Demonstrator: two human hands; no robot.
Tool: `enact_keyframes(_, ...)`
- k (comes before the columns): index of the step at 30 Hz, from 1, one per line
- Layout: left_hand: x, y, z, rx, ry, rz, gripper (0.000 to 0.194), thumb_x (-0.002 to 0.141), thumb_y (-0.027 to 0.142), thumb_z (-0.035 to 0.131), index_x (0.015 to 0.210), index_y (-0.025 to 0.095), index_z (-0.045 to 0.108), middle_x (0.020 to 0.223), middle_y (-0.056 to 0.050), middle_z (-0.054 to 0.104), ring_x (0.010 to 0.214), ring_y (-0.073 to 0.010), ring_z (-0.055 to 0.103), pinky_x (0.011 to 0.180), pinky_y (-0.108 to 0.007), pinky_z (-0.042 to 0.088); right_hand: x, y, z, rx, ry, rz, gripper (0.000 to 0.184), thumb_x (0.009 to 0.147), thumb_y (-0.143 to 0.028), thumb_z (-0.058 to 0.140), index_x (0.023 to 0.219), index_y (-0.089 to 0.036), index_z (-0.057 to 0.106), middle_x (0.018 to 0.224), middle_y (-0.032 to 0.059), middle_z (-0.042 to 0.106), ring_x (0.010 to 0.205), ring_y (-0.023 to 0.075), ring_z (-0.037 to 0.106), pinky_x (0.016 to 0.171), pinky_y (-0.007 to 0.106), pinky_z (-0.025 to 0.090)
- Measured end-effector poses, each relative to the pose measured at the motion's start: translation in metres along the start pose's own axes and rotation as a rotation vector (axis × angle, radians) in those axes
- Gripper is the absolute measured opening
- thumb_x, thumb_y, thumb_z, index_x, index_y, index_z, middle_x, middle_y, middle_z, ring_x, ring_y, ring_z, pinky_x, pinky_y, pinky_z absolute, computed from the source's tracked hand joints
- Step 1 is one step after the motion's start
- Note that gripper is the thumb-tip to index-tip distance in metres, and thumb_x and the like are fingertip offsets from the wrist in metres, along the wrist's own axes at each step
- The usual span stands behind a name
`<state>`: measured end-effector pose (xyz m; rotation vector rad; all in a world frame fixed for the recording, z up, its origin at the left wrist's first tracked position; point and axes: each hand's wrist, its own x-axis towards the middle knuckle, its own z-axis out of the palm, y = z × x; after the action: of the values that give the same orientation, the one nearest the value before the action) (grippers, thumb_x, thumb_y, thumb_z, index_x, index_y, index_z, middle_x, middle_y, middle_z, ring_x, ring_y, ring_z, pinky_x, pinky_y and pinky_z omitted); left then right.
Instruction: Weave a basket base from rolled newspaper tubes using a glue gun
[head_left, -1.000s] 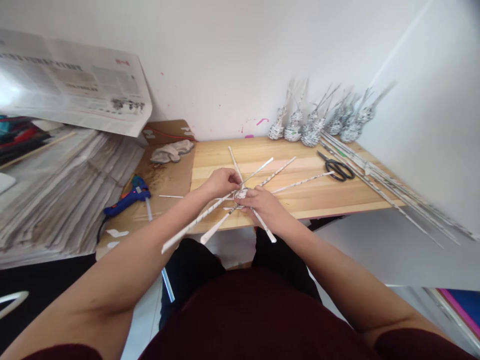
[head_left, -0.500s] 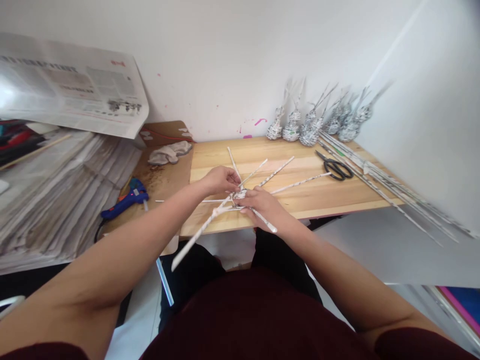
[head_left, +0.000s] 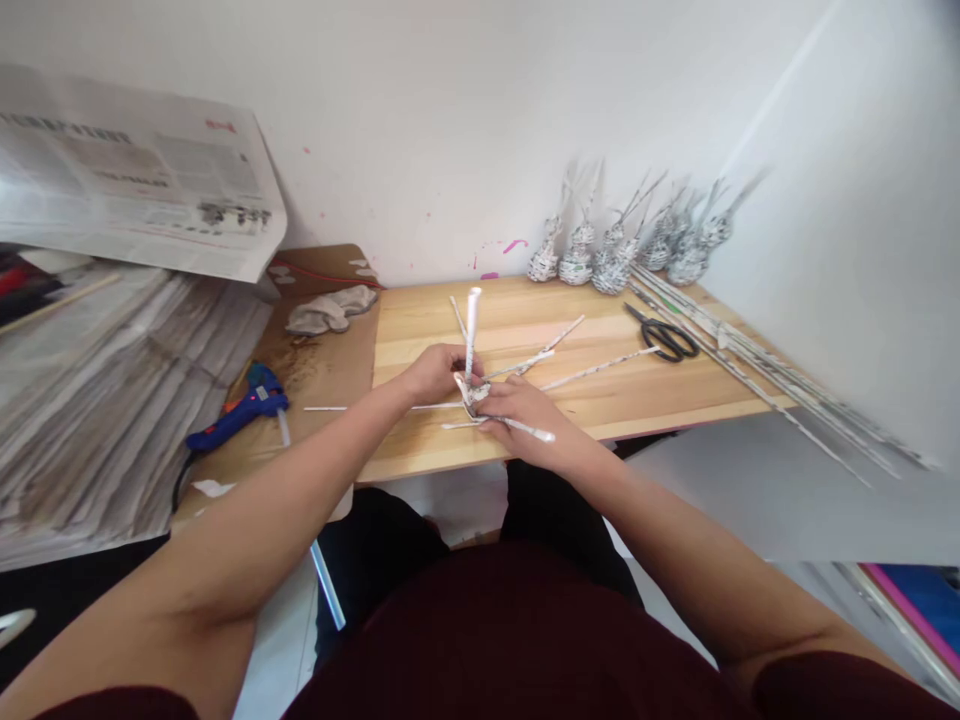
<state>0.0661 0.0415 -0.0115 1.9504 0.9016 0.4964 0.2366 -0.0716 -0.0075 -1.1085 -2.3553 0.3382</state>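
A small woven newspaper piece (head_left: 478, 392) lies near the table's front edge, with rolled paper sticks radiating from it. My right hand (head_left: 529, 420) grips its right side, fingers over the top and thumb below. On the far left side, my left hand (head_left: 439, 372) is closed with its fingertips at a paper stick by the centre. One paper stick (head_left: 472, 335) stands almost upright beside these fingertips. Another paper stick (head_left: 600, 370) reaches out to the right across the wood. The fingers partly hide the weave.
Several woven gourd shapes (head_left: 615, 265) stand by the wall, near black-handled scissors (head_left: 670, 340) and a bundle of long paper sticks (head_left: 765, 360). On the left are a blue glue gun (head_left: 244, 412), a cloth glove (head_left: 330, 310) and stacked newspapers (head_left: 135, 400).
A long paper stick that pointed toward my body has swung up and now stands nearly upright by my left fingers. My right hand keeps its hold on the woven piece.
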Motion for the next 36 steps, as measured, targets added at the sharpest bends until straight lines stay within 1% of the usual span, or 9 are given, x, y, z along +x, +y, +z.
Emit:
enact_keyframes(3, 0.0, -0.002, 0.0, 0.07, 0.019, 0.065, 0.013, 0.068, 0.027, 0.067, 0.074, 0.015, 0.068, 0.069, 0.001, 0.068, 0.066, -0.0127, 0.062, 0.065, -0.023, 0.049, -0.002, 0.005, 0.007, -0.017, 0.027, -0.014, 0.019, 0.088, -0.013, 0.06, 0.101, -0.019, 0.072, 0.104, 0.0089, 0.07, 0.096, 0.022, 0.061, 0.085, 0.037, 0.043)
enact_keyframes(6, 0.002, -0.006, -0.001, 0.129, 0.044, 0.104, 0.013, 0.069, 0.027, 0.065, 0.075, 0.015, 0.069, 0.07, 0.0, 0.068, 0.067, -0.0133, 0.062, 0.064, -0.023, 0.048, -0.003, 0.007, 0.011, -0.004, 0.093, -0.004, 0.02, 0.09, -0.018, 0.059, 0.103, -0.018, 0.073, 0.123, 0.0137, 0.063, 0.109, 0.0251, 0.059, 0.091, 0.038, 0.045)
enact_keyframes(10, 0.005, -0.007, -0.003, 0.088, -0.011, 0.093, 0.016, 0.069, 0.029, 0.067, 0.075, 0.015, 0.069, 0.071, 0.0, 0.069, 0.067, -0.014, 0.062, 0.064, -0.024, 0.049, -0.002, 0.006, 0.007, 0.005, 0.068, 0.017, 0.02, 0.091, -0.024, 0.06, 0.103, -0.02, 0.075, 0.14, 0.0142, 0.052, 0.118, 0.0271, 0.056, 0.094, 0.039, 0.045)
enact_keyframes(14, 0.006, -0.006, -0.005, -0.003, -0.019, 0.069, 0.025, 0.064, 0.031, 0.073, 0.083, 0.015, 0.066, 0.069, 0.0, 0.068, 0.065, -0.0139, 0.063, 0.063, -0.024, 0.05, -0.002, 0.007, 0.005, -0.043, 0.004, 0.039, 0.021, 0.092, -0.025, 0.06, 0.108, -0.022, 0.074, 0.133, 0.0138, 0.057, 0.115, 0.0271, 0.057, 0.092, 0.039, 0.044)
enact_keyframes(21, 0.008, -0.015, 0.003, -0.032, 0.115, 0.051, 0.024, 0.062, 0.026, 0.073, 0.083, 0.015, 0.069, 0.069, 0.0, 0.07, 0.064, -0.0149, 0.066, 0.062, -0.025, 0.053, -0.003, 0.012, 0.007, -0.054, -0.015, 0.011, 0.023, 0.094, -0.026, 0.059, 0.112, -0.022, 0.072, 0.135, 0.012, 0.058, 0.112, 0.025, 0.059, 0.09, 0.038, 0.041)
enact_keyframes(26, 0.007, -0.013, -0.004, -0.093, 0.041, -0.002, 0.031, 0.064, 0.033, 0.076, 0.088, 0.014, 0.073, 0.077, -0.005, 0.075, 0.075, -0.0198, 0.071, 0.072, -0.03, 0.056, -0.001, 0.011, 0.0, -0.025, -0.047, 0.0, 0.018, 0.095, -0.026, 0.058, 0.105, -0.024, 0.074, 0.13, 0.0086, 0.063, 0.111, 0.0229, 0.061, 0.086, 0.034, 0.041)
enact_keyframes(32, -0.017, -0.001, -0.02, -0.162, -0.136, 0.029, 0.04, 0.067, 0.032, 0.074, 0.104, 0.016, 0.071, 0.089, -0.005, 0.076, 0.086, -0.0204, 0.071, 0.077, -0.03, 0.055, 0.002, 0.011, -0.003, -0.009, -0.058, -0.005, 0.018, 0.094, -0.024, 0.059, 0.103, -0.021, 0.075, 0.113, 0.009, 0.069, 0.092, 0.0197, 0.064, 0.079, 0.031, 0.042)
enact_keyframes(34, -0.023, -0.001, -0.018, -0.146, -0.104, 0.005, 0.038, 0.066, 0.032, 0.075, 0.1, 0.016, 0.071, 0.084, -0.004, 0.075, 0.079, -0.0185, 0.07, 0.073, -0.029, 0.054, 0.002, 0.012, -0.003, 0.001, -0.056, -0.002, 0.018, 0.094, -0.025, 0.06, 0.102, -0.021, 0.075, 0.11, 0.0091, 0.069, 0.092, 0.0201, 0.064, 0.079, 0.031, 0.042)
enact_keyframes(36, -0.025, -0.003, -0.013, -0.063, 0.011, -0.029, 0.029, 0.067, 0.035, 0.074, 0.087, 0.015, 0.071, 0.076, -0.003, 0.073, 0.07, -0.0169, 0.067, 0.066, -0.027, 0.052, 0.002, 0.012, -0.003, 0.018, -0.061, -0.001, 0.017, 0.094, -0.026, 0.06, 0.098, -0.021, 0.076, 0.11, 0.0086, 0.069, 0.092, 0.0198, 0.063, 0.08, 0.031, 0.042)
